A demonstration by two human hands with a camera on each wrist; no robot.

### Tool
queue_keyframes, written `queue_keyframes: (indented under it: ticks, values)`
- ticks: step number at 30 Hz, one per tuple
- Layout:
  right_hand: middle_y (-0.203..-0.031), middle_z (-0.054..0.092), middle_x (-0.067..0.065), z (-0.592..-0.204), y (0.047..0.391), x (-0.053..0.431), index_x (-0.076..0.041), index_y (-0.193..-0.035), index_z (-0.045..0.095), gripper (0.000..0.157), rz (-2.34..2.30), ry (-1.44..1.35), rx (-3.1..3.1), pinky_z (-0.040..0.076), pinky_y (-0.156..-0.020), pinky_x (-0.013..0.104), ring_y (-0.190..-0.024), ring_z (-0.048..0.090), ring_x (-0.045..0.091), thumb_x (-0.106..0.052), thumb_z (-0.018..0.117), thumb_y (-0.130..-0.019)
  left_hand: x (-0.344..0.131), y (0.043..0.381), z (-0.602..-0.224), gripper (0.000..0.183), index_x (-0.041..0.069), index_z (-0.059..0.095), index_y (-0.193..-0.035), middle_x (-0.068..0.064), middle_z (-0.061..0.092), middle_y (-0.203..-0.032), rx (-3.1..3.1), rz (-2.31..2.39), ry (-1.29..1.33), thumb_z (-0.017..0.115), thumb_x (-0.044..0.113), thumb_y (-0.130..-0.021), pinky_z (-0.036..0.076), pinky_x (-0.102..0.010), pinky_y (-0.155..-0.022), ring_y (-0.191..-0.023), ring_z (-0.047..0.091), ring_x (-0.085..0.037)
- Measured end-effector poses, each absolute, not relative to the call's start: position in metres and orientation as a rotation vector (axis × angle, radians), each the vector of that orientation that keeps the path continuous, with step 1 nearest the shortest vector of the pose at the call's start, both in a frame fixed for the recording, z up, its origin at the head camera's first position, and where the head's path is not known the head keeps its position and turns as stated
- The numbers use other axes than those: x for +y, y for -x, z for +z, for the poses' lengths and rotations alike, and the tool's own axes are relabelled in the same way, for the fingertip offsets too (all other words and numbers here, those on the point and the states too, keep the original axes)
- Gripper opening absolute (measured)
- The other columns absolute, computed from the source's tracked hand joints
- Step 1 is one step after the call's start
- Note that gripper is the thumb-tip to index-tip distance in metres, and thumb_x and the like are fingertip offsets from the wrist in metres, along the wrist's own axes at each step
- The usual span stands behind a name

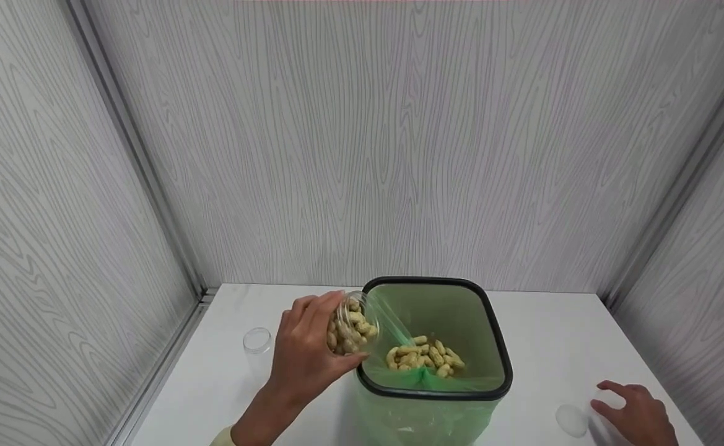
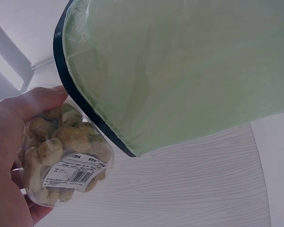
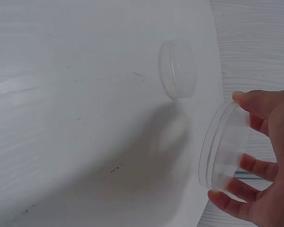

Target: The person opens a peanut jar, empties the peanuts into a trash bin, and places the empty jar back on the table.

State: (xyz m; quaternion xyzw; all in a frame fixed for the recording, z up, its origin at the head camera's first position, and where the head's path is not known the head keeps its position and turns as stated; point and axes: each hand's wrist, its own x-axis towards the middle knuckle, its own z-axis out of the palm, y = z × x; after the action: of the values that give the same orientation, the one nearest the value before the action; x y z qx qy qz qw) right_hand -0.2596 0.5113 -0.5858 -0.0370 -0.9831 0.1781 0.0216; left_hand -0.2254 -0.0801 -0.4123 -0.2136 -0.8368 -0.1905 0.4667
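My left hand point(image 1: 309, 341) grips a clear plastic jar of peanuts point(image 1: 354, 327), tilted on its side with its mouth towards the bin. A white barcode label point(image 2: 75, 171) shows on the jar's base in the left wrist view. Beside it stands the bin, its black rim point(image 1: 504, 353) around a green bag point(image 1: 436, 310); unshelled peanuts point(image 1: 427, 357) lie inside. Over at the right, my right hand point(image 1: 637, 414) holds a clear round lid point(image 3: 222, 146) by its edge, fingers and thumb spread around it. A second clear lid point(image 3: 177, 70) lies on the table near that hand.
An uncapped clear jar point(image 1: 256, 341) stands on the white table point(image 1: 541, 334) to the left, partly behind my left hand. Grey wood-grained panels point(image 1: 362, 142) enclose the table at the back and both sides.
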Motion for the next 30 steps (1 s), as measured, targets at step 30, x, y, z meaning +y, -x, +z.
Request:
queue_keyframes:
  ticks: [30]
  values:
    - [-0.115,0.066,0.036,-0.609,0.263,0.523,-0.001,-0.129,0.068,0.061,0.667,0.203,-3.184,0.055,-0.083,0.061,-0.103,0.067,0.047,-0.051,0.070,-0.093,-0.081,0.224,-0.411,0.103,0.013,0.065,-0.134,-0.002,0.072,-0.125,-2.070,-0.496,0.511,0.105,0.045,-0.045,0.049,-0.039,-0.082,-0.110,0.061,-0.021]
